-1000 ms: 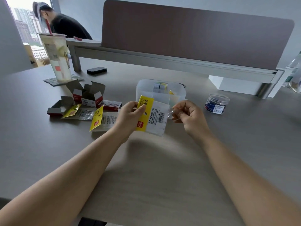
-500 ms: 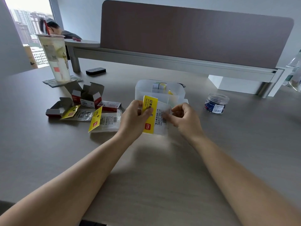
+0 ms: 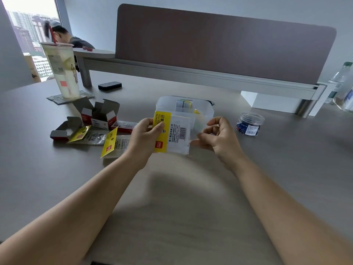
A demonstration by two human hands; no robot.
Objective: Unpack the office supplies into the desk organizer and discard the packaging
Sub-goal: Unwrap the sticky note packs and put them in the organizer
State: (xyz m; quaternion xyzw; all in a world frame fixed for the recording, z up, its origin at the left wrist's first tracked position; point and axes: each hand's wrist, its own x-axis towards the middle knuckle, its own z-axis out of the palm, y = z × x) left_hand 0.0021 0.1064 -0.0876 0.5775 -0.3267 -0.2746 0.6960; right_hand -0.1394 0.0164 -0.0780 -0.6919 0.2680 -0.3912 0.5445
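Bare wood-grain desk (image 3: 172, 217) nearest, crossed by two forearms reaching toward 12 o'clock. Left hand (image 3: 142, 139) just left of centre, grip closed on a yellow-and-clear packet (image 3: 172, 135), thumb pressed over the yellow header card, packet held upright above the desk. Right hand (image 3: 219, 137) at 3 o'clock of the packet, fingers curled, fingertips pinching the packet's clear plastic flap (image 3: 194, 139) at its right edge. Contents of the packet too pale to tell.

At 9 o'clock of the left hand, lying flat: two emptied wrappers with yellow header cards (image 3: 109, 143), touching the left wrist's far side. Just beyond those, opened red-and-white cardboard boxes (image 3: 99, 116), flaps up, one flattened carton (image 3: 61, 131) furthest left.

Directly at 12 o'clock behind the packet: translucent desk organizer (image 3: 166, 105), small boxed items (image 3: 184, 104) standing in its rear compartment. At 2 o'clock, well apart from the right hand, a clear round jar (image 3: 249, 124) holding dark blue pieces, lid on.

Further off at 10 o'clock: tall drink cup (image 3: 61, 71) with a red straw on a coaster, and a small black object (image 3: 109, 86) beside it. Brown partition panel (image 3: 219, 44) across the far edge; water bottle (image 3: 342, 87) at far 2 o'clock; a seated person (image 3: 66, 38) beyond at 11 o'clock.
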